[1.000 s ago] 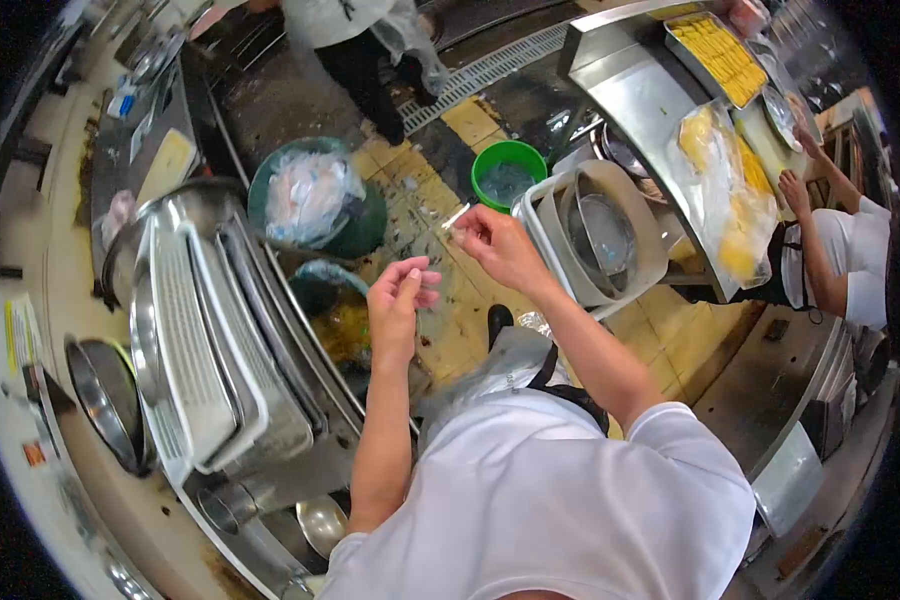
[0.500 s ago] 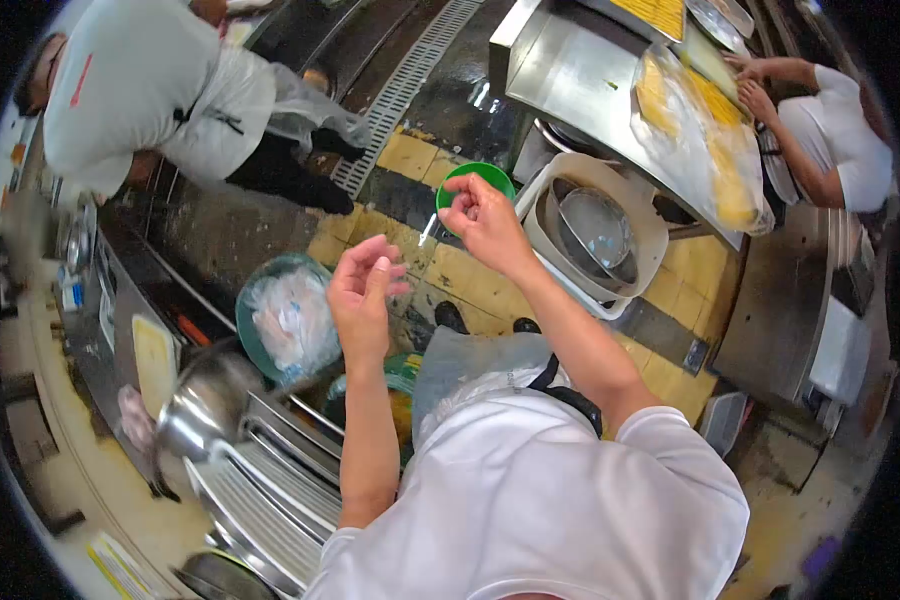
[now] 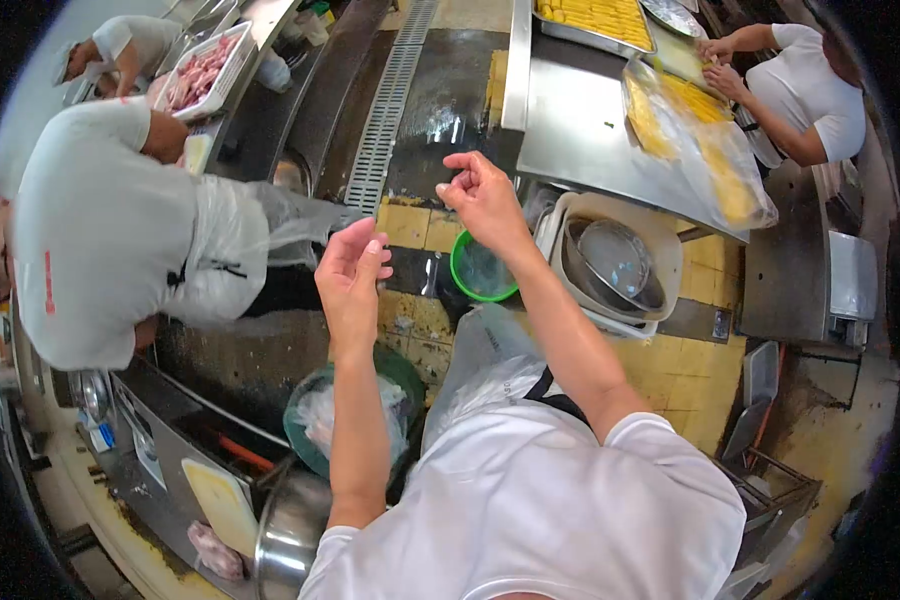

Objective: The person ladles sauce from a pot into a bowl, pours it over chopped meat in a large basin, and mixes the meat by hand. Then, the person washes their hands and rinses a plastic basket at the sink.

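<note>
My left hand [image 3: 350, 280] is raised in front of me, palm turned inward, fingers loosely bent and thumb apart, holding nothing. My right hand [image 3: 484, 205] is up a little farther forward, its fingers half curled with nothing visible in them. Below the right hand, on the tiled floor, stands a green bowl-like container [image 3: 483, 282]. Behind my left forearm is a green bin [image 3: 305, 400] with crumpled clear plastic [image 3: 330, 415] inside. Neither hand touches any of these.
At right, a steel table [image 3: 580, 110] carries a tray of yellow pieces [image 3: 595, 25] and bagged yellow pieces [image 3: 735, 180]. Under it, a white tub [image 3: 660, 235] holds round sieves [image 3: 615, 258]. Several co-workers stand around, one close at left [image 3: 115, 235]. A floor drain [image 3: 390, 120] runs ahead.
My view has shifted forward, so the green container and bin appear lower. Another co-worker and a crate of meat have come into view at upper left. Both hands stay raised and empty.
</note>
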The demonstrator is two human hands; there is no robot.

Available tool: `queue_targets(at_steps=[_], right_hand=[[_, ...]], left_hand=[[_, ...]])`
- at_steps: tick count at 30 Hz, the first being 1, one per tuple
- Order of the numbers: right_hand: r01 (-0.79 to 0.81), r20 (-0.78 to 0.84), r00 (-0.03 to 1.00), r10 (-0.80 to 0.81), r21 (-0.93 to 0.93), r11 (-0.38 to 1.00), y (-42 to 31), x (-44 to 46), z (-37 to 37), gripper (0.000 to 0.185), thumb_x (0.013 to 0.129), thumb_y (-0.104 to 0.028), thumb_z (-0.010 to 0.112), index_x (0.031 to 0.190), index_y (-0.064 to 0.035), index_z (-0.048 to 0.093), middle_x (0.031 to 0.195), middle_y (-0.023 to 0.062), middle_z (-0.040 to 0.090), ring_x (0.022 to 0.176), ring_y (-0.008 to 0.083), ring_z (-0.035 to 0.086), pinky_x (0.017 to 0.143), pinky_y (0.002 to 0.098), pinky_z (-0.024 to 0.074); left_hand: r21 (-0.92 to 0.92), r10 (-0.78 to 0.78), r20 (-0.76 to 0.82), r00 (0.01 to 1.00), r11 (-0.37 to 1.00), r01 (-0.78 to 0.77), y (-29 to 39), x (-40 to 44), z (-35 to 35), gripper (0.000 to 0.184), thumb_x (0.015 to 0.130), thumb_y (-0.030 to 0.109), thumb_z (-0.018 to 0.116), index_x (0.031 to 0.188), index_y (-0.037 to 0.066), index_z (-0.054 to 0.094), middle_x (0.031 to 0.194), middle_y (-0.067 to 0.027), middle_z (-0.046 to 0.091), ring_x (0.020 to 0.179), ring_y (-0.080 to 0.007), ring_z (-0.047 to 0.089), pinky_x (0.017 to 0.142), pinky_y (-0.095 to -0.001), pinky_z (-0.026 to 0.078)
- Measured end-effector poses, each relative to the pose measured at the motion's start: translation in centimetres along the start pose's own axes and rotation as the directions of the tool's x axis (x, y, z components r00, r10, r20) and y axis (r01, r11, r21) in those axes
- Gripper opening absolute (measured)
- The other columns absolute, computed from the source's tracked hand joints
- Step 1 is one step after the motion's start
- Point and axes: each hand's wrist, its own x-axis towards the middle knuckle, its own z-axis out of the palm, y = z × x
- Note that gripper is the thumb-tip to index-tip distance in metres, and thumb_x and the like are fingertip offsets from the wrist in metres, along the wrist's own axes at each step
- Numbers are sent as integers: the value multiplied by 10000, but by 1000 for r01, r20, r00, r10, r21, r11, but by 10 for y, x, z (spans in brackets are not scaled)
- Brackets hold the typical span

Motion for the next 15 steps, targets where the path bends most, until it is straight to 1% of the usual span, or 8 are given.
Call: queue_targets(at_steps=[1,3,4,6,8,10,12,15], right_hand=[[6,-44,999,-5,16,1000,1,20,5,342,814,-120,701,1105,21,588,726,43,608,667,108,571,623,283,477],[24,-89,996,-16,86,996,3,64,19,342,816,-118,699,1103,29,586,735,47,614,672,108,571,626,279,477],[28,-116,993,-14,123,992,4,87,25,341,817,-117,697,1102,33,584,740,48,617,675,109,571,627,277,478],[-3,-118,993,23,165,986,7,134,37,350,823,-116,695,1112,42,576,746,56,622,675,111,571,632,280,481],[-16,-141,989,46,209,978,12,182,49,352,824,-109,695,1118,43,573,745,58,621,672,112,571,634,282,481],[-24,-170,984,57,193,981,12,224,59,366,822,-92,698,1136,46,569,744,62,625,672,115,574,639,286,484],[-41,-170,983,71,172,984,10,265,63,377,821,-92,701,1145,49,569,743,64,628,675,115,577,641,286,484],[-44,-96,994,57,138,989,9,318,58,391,825,-124,703,1155,44,579,746,61,630,677,116,579,641,287,484]], left_hand=[[12,15,32,999,1000,-16,0,23,0,266,938,85,574,1189,-4,591,977,-70,654,790,-96,587,673,-237,504],[32,46,97,994,998,-50,2,74,3,264,936,89,577,1181,-8,591,944,-58,649,774,-90,583,667,-227,495],[50,29,114,993,998,-35,1,101,8,263,936,88,577,1180,-7,592,934,-54,647,769,-88,581,664,-226,493],[97,-7,147,989,995,-7,-1,158,14,261,935,87,578,1178,-6,592,914,-46,644,759,-85,577,659,-223,487],[87,-20,196,980,996,3,-3,209,18,255,933,77,576,1174,-3,594,896,-33,640,756,-78,572,649,-222,479],[100,-36,234,972,995,12,0,252,17,253,933,72,575,1174,-1,595,891,-28,638,759,-75,571,648,-222,478],[77,-31,235,972,997,13,4,296,21,252,928,77,579,1169,6,600,884,-20,636,745,-72,571,651,-220,482],[41,-55,219,974,998,47,10,354,34,249,920,67,576,1159,3,601,883,-27,638,724,-72,569,641,-220,479]])
